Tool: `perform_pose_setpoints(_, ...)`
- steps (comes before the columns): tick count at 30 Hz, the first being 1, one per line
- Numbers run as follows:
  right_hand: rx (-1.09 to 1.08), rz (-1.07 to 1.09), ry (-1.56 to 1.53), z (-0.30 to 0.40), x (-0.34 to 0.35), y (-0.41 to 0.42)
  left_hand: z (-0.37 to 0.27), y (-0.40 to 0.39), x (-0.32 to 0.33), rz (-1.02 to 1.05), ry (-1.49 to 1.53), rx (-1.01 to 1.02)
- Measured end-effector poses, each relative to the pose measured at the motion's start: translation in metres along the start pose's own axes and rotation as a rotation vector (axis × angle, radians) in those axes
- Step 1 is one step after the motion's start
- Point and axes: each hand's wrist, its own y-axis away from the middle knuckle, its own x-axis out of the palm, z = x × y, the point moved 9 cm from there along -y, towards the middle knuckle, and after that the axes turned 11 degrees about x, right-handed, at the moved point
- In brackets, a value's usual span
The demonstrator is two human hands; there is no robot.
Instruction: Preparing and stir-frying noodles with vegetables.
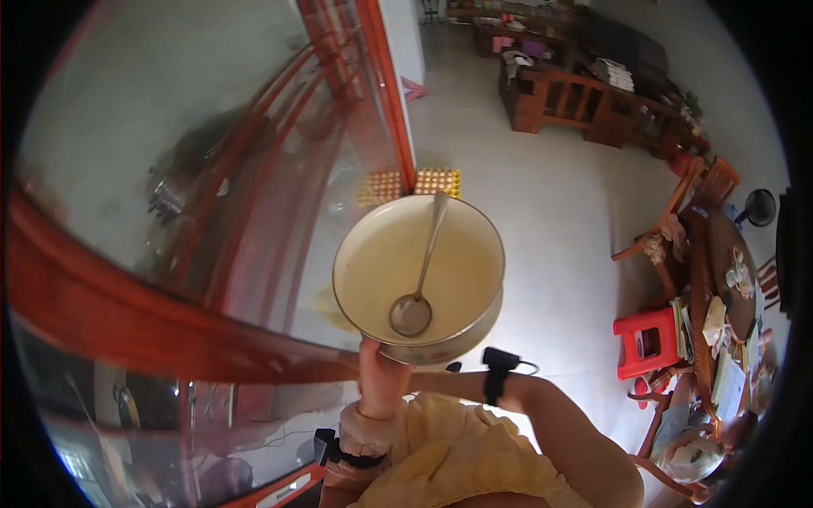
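My left hand point(383, 380) grips the near edge of a round pot point(470, 273) with a cream interior and a dark rim, holding it up in front of me. A metal ladle point(411, 314) leans inside, its bowl low on the near side and its handle end over the far rim. My right arm point(540, 406) crosses in front of my body toward the left. The back of my right hand point(441, 382) shows only partly below the pot, and its fingers are hidden behind my left hand and wrist. Close by on the left runs the red frame point(190, 324) of a glass door.
Egg trays point(438, 182) lie on the floor beyond the pot, by the door's edge. At right are a red plastic stool point(645, 343), wooden chairs point(667, 235), a cluttered table point(730, 273) and a seated person point(689, 447). A wooden bench point(571, 105) stands farther back.
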Motion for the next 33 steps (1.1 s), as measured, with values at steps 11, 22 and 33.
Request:
perform_pose_setpoints(11,-0.231,-0.421,0.012,0.168,-0.248,-0.029,0.101,-0.158,0.043,0.097,-0.025,-0.016)
perform_pose_setpoints(22,-0.103,-0.791,-0.400,0.135,-0.564,0.047,0.291,-0.312,0.169,0.285,-0.038,-0.166)
perform_pose_setpoints(33,-0.001,-0.936,-0.445,0.176,-0.860,0.081,0.499,-0.402,0.377,0.400,0.101,-0.297)
